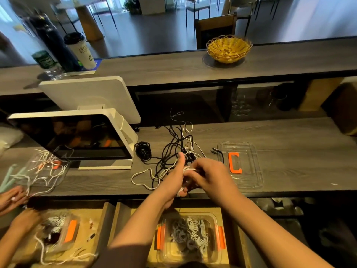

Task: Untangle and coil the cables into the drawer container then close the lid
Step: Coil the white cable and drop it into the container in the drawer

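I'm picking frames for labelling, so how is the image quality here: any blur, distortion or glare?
Head view: wide-angle bending curves the counter edges; the background room and the bottles top left are smeared; both hands, left hand and right hand, on the white cable are fairly sharp; the monitor screen carries reflections; the drawer container is dim.

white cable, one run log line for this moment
left hand holds white cable coil | right hand winds it | clear plastic container open, lid on counter
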The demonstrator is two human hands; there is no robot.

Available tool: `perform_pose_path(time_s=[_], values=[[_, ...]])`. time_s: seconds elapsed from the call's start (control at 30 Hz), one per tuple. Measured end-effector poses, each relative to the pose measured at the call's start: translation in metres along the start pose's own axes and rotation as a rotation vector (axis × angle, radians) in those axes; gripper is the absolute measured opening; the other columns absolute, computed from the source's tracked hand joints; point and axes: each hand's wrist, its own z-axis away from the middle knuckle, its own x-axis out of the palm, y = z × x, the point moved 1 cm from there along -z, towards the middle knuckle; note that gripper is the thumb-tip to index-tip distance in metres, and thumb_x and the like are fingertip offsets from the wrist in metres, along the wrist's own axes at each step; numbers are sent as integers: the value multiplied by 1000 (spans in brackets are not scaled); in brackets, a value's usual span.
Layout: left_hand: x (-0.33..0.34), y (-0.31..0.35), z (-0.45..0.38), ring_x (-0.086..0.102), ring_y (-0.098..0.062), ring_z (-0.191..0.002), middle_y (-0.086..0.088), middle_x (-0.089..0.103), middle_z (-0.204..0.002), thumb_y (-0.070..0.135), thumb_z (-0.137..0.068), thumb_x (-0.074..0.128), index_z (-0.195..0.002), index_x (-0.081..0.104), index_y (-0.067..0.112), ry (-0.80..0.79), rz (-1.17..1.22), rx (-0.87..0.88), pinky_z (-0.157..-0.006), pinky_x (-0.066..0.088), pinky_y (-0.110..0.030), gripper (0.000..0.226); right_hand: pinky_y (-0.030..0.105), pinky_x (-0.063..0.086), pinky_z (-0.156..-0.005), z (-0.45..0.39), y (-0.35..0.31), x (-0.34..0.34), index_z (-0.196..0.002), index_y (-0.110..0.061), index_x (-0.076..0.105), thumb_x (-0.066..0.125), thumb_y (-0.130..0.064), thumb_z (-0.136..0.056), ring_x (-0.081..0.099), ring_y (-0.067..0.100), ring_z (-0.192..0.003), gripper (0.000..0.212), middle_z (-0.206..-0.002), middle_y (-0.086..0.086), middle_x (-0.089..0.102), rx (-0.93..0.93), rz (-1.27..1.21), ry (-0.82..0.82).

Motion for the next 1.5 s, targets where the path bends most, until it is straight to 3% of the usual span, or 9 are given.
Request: perform_pose_path(time_s=[0.1, 0.2, 0.3, 0.4, 0.67, 0.8, 0.87, 1.17, 1.5], values=[[-5, -1, -2, 42, -6, -54, 1, 54, -69, 87, -82, 22, -89, 68, 20, -68, 10, 24, -50, 29, -19, 81, 28, 49, -62, -13, 6, -1, -78, -21, 61, 63, -50, -83, 55, 7, -67, 29, -70, -10, 58, 58, 61, 43], [-18, 0, -3, 47, -1, -57, 5, 57, -75, 77, -82, 47, -109, 65, 37, -67, -189, 67, -53, 36, -17, 52, 31, 50, -65, -26, 13, 3, -77, -22, 59, 72, -27, -85, 55, 9, -70, 16, -72, -8, 58, 74, 83, 27], [-30, -3, -8, 49, -2, -60, 9, 57, -72, 58, -97, 49, -109, 63, 40, 4, -294, 107, -58, 40, -20, 26, 30, 49, -70, -40, 18, 10, -87, -22, 61, 71, -27, -87, 55, 10, -78, 11, -82, -8, 60, 73, 87, -68], [-40, -8, -15, 46, -9, -62, 10, 53, -67, 54, -103, 41, -103, 68, 33, 110, -283, 95, -66, 40, -30, 35, 31, 51, -79, -54, 27, 24, -96, -22, 62, 64, -31, -93, 57, 10, -87, 10, -92, -6, 62, 79, 119, -108], [-58, -33, -16, 40, -3, -50, 4, 50, -65, 48, -108, 29, -104, 73, 31, 233, -118, 55, -50, 33, -18, 48, 31, 43, -90, -83, 75, 49, -102, -19, 65, 59, -28, -97, 49, 14, -102, 12, -98, -5, 57, 297, 292, -56], [-64, -41, -13, 41, -5, -56, -2, 50, -74, 49, -107, 27, -104, 73, 37, 264, -9, 109, -49, 32, -15, 48, 31, 47, -67, -94, 97, 50, -93, -12, 65, 55, -33, -100, 58, 17, -76, 24, -85, 5, 62, 687, -217, -27], [-65, -45, -10, 41, -7, -60, -2, 51, -76, 52, -106, 28, -103, 74, 41, 255, 10, 121, -52, 32, -19, 47, 32, 50, -70, -99, 97, 48, -93, -11, 66, 56, -30, -100, 58, 19, -76, 23, -82, 7, 61, 743, -459, -9], [-63, -38, -12, 40, -8, -58, -2, 51, -72, 57, -103, 25, -110, 73, 31, 323, 136, 197, -51, 31, -19, 55, 41, 59, -84, -123, 49, 18, -88, -7, 68, 57, -19, -99, 68, 23, -82, 19, -89, 14, 68, 477, -737, 142], [-56, -24, -13, 39, -8, -57, -7, 51, -73, 50, -106, 24, -113, 73, 23, 348, 243, 294, -48, 30, -16, 56, 24, 49, -72, -128, 44, -6, -92, -13, 71, 62, -23, -97, 60, 7, -77, 14, -84, 1, 68, 289, -468, 179]])
